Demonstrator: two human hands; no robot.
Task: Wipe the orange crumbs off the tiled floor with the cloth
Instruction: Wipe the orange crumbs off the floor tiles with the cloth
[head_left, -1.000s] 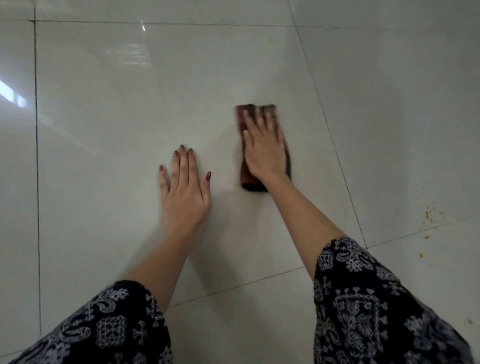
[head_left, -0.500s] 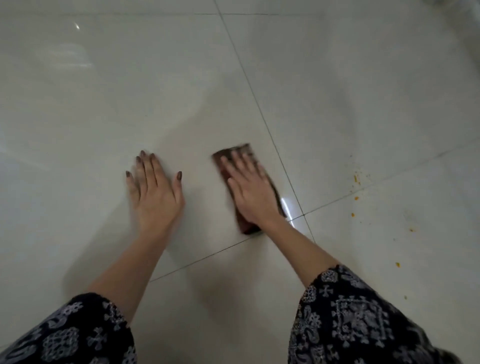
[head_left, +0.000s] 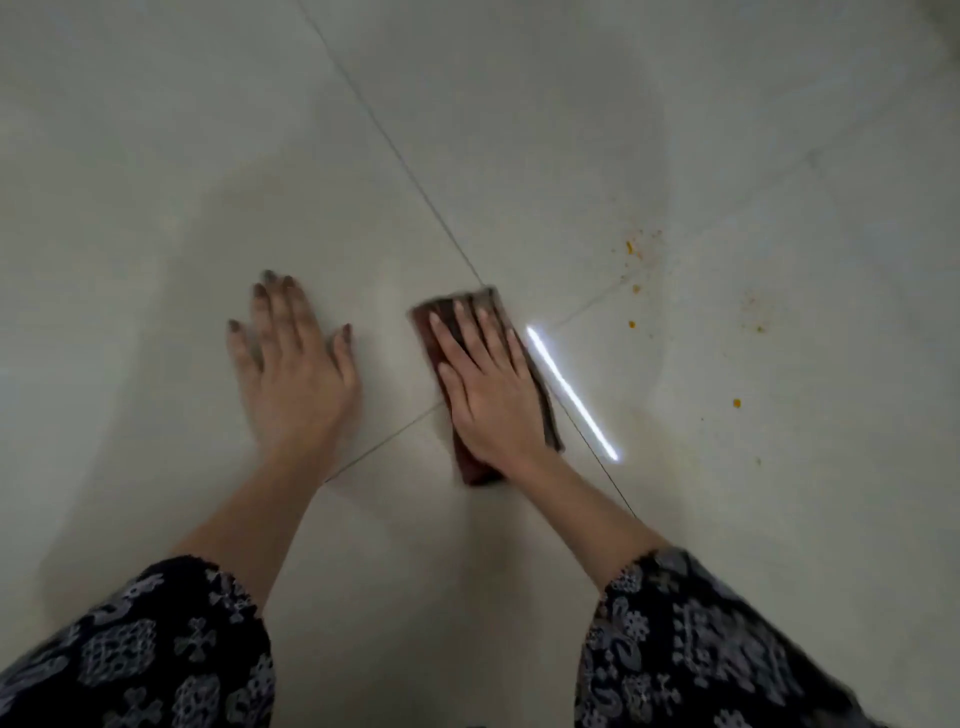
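Four pale tiles of the tiled floor (head_left: 519, 130) meet at a grout crossing just beside the cloth, and a bright streak of reflected light (head_left: 571, 392) lies on the glossy surface to its right. Patterned dark sleeves (head_left: 727, 649) frame the bottom corners of the view.

Next in size, the right hand (head_left: 493, 395) lies flat on the cloth (head_left: 550, 421), a folded dark reddish-brown strip whose long axis runs away from the person, tilted a little leftward at the far end. That grip is spread wide, palm and fingers pressing the cloth down rather than closing around it. The left hand (head_left: 296, 374) rests flat on bare tile well to the left, fingers splayed, holding nothing; it looks like a prop for balance.

Smallest are the orange crumbs (head_left: 630, 248), scattered to the right of the cloth and slightly beyond it, across the grout line, with stray bits trailing further right and nearer the person. The right hand is clearly the nearer one. Judging from this, the coming stroke calls for sliding the cloth broadside to the right, so its long edge sweeps the scatter.
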